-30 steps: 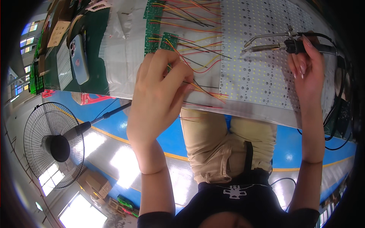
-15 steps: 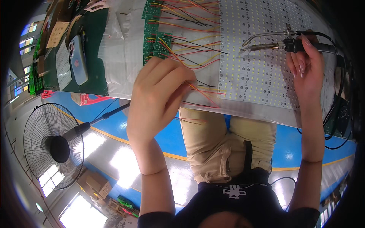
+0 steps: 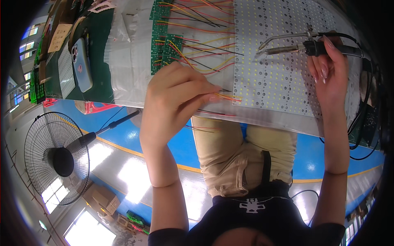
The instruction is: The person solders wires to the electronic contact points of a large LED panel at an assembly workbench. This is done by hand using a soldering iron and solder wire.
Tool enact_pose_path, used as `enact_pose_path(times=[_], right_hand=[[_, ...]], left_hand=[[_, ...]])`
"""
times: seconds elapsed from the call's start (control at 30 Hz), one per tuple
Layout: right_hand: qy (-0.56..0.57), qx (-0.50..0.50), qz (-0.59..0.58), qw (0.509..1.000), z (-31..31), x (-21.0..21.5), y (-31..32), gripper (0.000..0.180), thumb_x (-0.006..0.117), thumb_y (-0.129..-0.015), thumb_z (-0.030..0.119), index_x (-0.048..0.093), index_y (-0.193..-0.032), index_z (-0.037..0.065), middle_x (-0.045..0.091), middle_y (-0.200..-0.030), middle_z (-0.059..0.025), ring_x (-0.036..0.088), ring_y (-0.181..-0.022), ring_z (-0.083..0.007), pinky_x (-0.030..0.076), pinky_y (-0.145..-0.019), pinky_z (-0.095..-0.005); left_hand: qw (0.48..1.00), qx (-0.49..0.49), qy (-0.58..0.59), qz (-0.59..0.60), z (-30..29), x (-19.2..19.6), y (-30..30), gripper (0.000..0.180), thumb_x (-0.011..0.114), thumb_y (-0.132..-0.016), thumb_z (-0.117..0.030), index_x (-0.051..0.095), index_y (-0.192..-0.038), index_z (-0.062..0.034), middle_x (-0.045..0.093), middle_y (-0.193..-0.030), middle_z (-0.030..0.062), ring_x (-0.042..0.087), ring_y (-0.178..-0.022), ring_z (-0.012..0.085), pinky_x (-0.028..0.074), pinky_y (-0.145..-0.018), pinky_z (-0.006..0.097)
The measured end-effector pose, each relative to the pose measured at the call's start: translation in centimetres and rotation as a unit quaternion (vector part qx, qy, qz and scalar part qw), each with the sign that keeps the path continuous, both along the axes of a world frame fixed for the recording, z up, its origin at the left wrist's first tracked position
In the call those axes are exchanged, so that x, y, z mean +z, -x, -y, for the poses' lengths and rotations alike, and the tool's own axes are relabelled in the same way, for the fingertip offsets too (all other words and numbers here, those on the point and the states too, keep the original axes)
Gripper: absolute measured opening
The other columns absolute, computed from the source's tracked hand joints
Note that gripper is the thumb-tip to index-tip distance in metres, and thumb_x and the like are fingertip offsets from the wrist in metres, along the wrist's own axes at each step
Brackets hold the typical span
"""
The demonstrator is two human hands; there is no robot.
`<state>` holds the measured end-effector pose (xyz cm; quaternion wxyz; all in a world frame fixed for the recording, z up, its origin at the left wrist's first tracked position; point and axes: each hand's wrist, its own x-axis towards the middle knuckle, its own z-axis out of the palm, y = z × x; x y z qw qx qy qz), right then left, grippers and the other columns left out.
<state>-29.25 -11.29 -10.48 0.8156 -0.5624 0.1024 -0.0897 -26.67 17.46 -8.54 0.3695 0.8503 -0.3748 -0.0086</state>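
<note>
Wires (image 3: 228,97) in left hand (image 3: 173,91), soldering iron (image 3: 285,49) in right hand (image 3: 333,78)

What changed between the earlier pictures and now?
The left hand has reached right toward the LED panel and now appears to pinch wires near their ends. The right hand still holds the soldering iron over the panel; the phone lies where it was.

Right of the left hand's (image 3: 174,90) pinch, a hand could pass over the flat LED panel (image 3: 279,84) up to the right hand (image 3: 333,74), with the soldering iron (image 3: 310,48) jutting across farther forward, while wires (image 3: 225,49) and green circuit boards (image 3: 157,48) crowd the way ahead and white sheeting (image 3: 130,74) lies open leftward.
</note>
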Motion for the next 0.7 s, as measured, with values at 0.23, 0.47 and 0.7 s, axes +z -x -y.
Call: enact_pose_path(times=[0.23,0.47,0.7], right_hand=[[0.000,-0.011,-0.004,1.000,-0.1,0.0,0.2,0.014,0.051,-0.086,0.020,0.052,-0.085,0.005,0.030,-0.044,0.0052,0.024,-0.037,-0.0040,0.024,-0.039,-0.0208],[0.029,0.015,-0.020,0.999,0.2,0.3,0.3,0.025,0.042,-0.090,0.022,0.056,-0.091,0.001,0.027,-0.045,0.0067,0.024,-0.041,-0.0044,0.023,-0.043,-0.0211],[0.018,-0.005,-0.009,1.000,-0.4,0.6,0.5,0.016,0.047,-0.087,0.019,0.051,-0.085,0.003,0.032,-0.044,0.0042,0.028,-0.037,-0.0054,0.026,-0.038,-0.0220]], left_hand=[[1.000,0.012,0.001,-0.010,0.1,0.2,0.1,0.011,0.065,-0.066,-0.005,0.064,-0.077,-0.0044,0.056,-0.070,0.0061,0.052,-0.067,0.0239,0.040,-0.059,0.033],[0.999,0.034,-0.014,0.021,0.6,-0.3,0.5,0.008,0.060,-0.070,0.001,0.061,-0.077,-0.0021,0.057,-0.073,0.0074,0.051,-0.068,0.0238,0.039,-0.061,0.032],[0.989,0.105,-0.059,0.086,1.5,-0.9,1.1,0.007,0.059,-0.074,-0.003,0.055,-0.078,-0.0048,0.055,-0.071,0.0059,0.048,-0.065,0.0248,0.034,-0.058,0.034]])
